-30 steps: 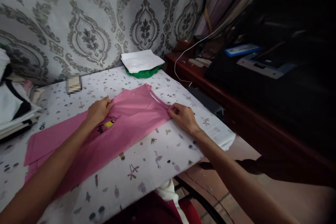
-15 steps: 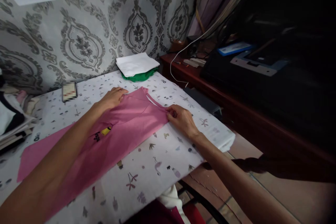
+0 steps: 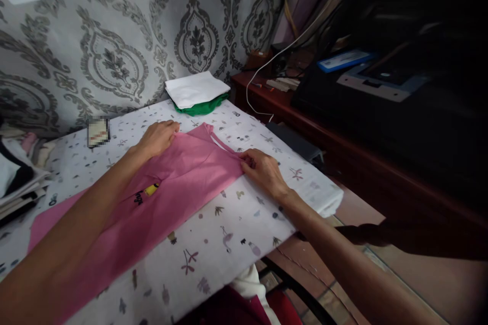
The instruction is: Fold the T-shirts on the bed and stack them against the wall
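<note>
A pink T-shirt (image 3: 183, 177), folded lengthwise, lies across the table with its neckline toward the far right. Dark lettering and a yellow print show on its front. At the shirt's far edge my left hand (image 3: 158, 138) is closed on the fabric, its fingertips partly hidden; creases run from there over the cloth. My right hand (image 3: 263, 170) pinches the shirt's right corner beside the neckline between thumb and fingers.
A white and green stack of folded cloth (image 3: 198, 91) sits at the table's back. A blurred phone-sized item (image 3: 98, 132) lies back left, near piled clothes (image 3: 23, 172). A dark red desk (image 3: 343, 157) with a white cable (image 3: 249, 84) stands right.
My left hand has shifted slightly left, drawing the shirt's far edge with it. My right hand keeps its pinch in nearly the same spot. The view has tilted a little.
</note>
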{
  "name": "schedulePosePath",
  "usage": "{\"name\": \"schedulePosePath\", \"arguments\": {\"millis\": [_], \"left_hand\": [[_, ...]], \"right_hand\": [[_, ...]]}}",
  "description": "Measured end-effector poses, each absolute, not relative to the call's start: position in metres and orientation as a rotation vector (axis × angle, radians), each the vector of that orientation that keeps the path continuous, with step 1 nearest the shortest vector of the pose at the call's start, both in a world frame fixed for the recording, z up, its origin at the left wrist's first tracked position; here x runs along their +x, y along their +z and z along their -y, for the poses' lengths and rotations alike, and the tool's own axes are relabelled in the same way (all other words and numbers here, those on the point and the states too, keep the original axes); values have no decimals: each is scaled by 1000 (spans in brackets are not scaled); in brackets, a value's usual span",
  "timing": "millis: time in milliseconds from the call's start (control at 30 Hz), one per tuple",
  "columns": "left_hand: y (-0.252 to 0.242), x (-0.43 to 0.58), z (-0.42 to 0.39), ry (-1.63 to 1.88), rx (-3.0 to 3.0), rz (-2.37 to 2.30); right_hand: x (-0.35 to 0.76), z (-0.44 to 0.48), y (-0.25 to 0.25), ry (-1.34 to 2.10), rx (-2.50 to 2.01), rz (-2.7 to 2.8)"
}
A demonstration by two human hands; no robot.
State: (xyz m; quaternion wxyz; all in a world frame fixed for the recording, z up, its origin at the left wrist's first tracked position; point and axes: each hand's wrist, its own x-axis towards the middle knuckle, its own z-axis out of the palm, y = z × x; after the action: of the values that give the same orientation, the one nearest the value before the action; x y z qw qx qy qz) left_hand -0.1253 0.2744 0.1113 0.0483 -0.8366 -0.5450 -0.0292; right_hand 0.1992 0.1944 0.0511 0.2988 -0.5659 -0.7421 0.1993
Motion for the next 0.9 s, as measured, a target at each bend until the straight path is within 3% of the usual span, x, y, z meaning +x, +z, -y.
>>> {"name": "schedulePosePath", "arguments": {"millis": [200, 300, 400, 667, 900], "left_hand": [[108, -131, -237, -231, -2772, 1750], [106, -139, -228, -485, -2956, 1946], [105, -150, -234, -778, -2728, 2173], [87, -156, -265, -406, -2630, 2120], [78, -160, -259, -593, -2641, 2245]], "right_hand": [[199, -193, 52, 533, -1509, 1969], [199, -192, 52, 535, -1499, 1967], [199, -192, 51, 520, -1489, 1965], [199, -194, 49, 510, -1471, 1972], [198, -194, 49, 482, -1475, 1975]]}}
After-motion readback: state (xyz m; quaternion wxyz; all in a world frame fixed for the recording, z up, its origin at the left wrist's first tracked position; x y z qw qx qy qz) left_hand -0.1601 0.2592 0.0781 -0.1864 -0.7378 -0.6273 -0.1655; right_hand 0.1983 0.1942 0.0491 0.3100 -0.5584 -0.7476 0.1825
